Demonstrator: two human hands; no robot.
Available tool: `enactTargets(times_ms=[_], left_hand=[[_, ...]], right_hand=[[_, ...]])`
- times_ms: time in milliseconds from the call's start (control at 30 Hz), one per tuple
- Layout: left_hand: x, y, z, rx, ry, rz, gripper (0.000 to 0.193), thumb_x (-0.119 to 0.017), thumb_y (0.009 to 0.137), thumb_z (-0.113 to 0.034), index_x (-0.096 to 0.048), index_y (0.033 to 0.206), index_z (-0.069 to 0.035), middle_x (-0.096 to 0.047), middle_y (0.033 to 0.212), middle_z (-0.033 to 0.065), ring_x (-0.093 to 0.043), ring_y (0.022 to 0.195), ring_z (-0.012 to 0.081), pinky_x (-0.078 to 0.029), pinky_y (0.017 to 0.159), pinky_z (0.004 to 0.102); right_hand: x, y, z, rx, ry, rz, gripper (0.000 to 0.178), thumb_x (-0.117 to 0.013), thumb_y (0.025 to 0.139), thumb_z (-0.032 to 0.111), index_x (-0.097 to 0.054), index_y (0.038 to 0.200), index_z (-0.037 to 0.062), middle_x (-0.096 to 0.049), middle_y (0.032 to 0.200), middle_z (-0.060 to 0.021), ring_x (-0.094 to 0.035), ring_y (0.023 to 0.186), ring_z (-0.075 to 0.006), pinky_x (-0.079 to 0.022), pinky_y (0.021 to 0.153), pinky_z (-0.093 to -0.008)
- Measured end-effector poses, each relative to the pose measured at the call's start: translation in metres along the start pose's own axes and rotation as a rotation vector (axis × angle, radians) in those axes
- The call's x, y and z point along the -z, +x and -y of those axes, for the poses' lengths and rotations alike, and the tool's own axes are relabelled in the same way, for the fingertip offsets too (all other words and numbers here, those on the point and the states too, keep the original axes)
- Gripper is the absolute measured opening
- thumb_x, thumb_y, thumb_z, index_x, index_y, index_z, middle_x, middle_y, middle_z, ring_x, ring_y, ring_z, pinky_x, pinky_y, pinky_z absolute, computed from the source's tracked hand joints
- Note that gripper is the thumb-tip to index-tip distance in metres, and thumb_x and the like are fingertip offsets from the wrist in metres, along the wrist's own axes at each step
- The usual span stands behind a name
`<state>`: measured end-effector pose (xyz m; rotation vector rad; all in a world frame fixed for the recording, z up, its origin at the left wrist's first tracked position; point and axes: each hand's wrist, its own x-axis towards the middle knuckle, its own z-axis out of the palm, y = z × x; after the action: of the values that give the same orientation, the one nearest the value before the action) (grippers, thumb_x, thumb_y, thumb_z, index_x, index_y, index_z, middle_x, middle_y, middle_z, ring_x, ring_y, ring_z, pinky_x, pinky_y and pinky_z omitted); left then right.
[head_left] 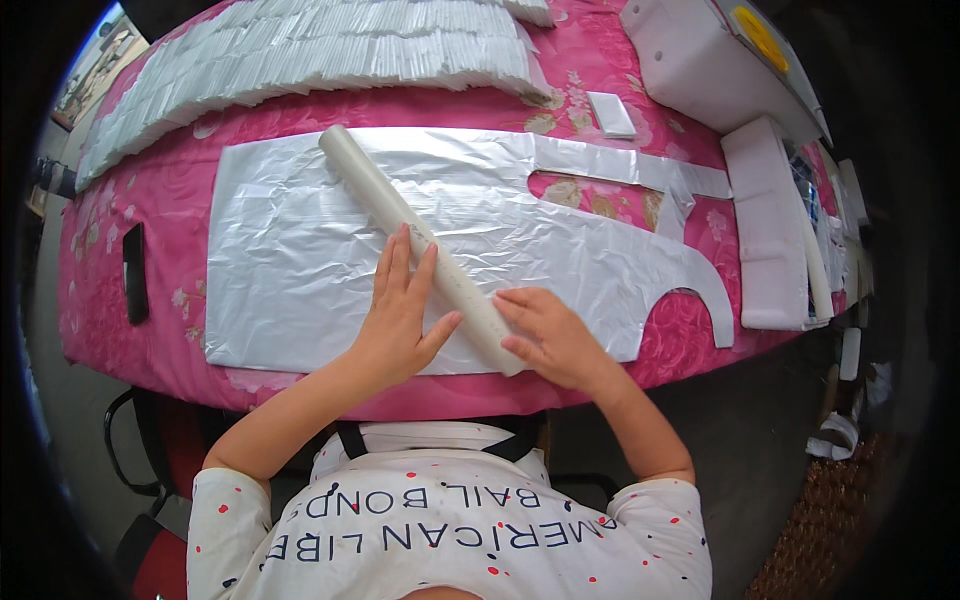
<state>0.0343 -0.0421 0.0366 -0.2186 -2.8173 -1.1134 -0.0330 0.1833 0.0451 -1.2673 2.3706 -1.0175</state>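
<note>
A silvery-white plastic vest-style bag (290, 250) lies flat and wrinkled in front of me, its cut-out handles at the right. Across it, slanting from far left to near right, rests a pale round tube (370, 185). My left hand (395, 320) is open, its fingers stretched out and their tips on the tube's middle, with the thumb apart. My right hand (550, 338) is beside the tube's near end. Its fingers are slightly bent and its thumb is apart, the tips against the tube's right edge rather than wrapped round it.
Long rows of stacked folded white packets (400, 60) fill the far left of the pink flowered tablecloth (180, 230). A black phone (135, 274) lies at left. One white folded packet (611, 116) sits farther back. White foam boxes (765, 230) stand at right.
</note>
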Motion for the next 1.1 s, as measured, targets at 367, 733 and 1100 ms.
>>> enactTargets(times_ms=[367, 733, 1100], left_hand=[[-0.04, 0.001, -0.026, -0.282, 0.094, 0.142, 0.065, -0.058, 0.077, -0.046, -0.043, 0.131, -0.012, -0.011, 0.144, 0.026, -0.008, 0.132, 0.0451, -0.016, 0.107, 0.0489], [-0.053, 0.015, -0.042, -0.387, 0.075, 0.261, 0.055, -0.06, 0.075, -0.051, -0.053, 0.111, -0.009, -0.022, 0.143, 0.0189, -0.009, 0.134, 0.0401, -0.011, 0.106, 0.0546], [-0.031, 0.009, -0.042, 0.364, -1.076, 0.225, 0.037, -0.063, 0.08, -0.02, -0.054, 0.111, -0.001, -0.053, 0.114, 0.0127, -0.053, 0.103, 0.0209, -0.043, 0.085, 0.0343]], right_hand=[[0.092, -0.121, -0.131, -0.557, -0.585, -0.495, 0.037, -0.044, 0.088, 0.013, -0.05, 0.12, -0.0045, -0.048, 0.125, -0.0218, -0.043, 0.12, -0.0345, -0.031, 0.103, -0.038], [0.115, -0.154, -0.137, -0.754, -0.788, -0.778, 0.013, -0.06, 0.08, 0.013, -0.065, 0.084, 0.0019, -0.064, 0.101, -0.0114, -0.058, 0.097, -0.0287, -0.044, 0.085, -0.0355], [-0.012, -0.02, 0.052, -0.309, 0.502, -0.345, 0.019, -0.069, 0.071, 0.003, -0.059, 0.086, 0.0029, -0.06, 0.105, -0.0106, -0.057, 0.09, -0.0168, -0.046, 0.077, -0.0257]])
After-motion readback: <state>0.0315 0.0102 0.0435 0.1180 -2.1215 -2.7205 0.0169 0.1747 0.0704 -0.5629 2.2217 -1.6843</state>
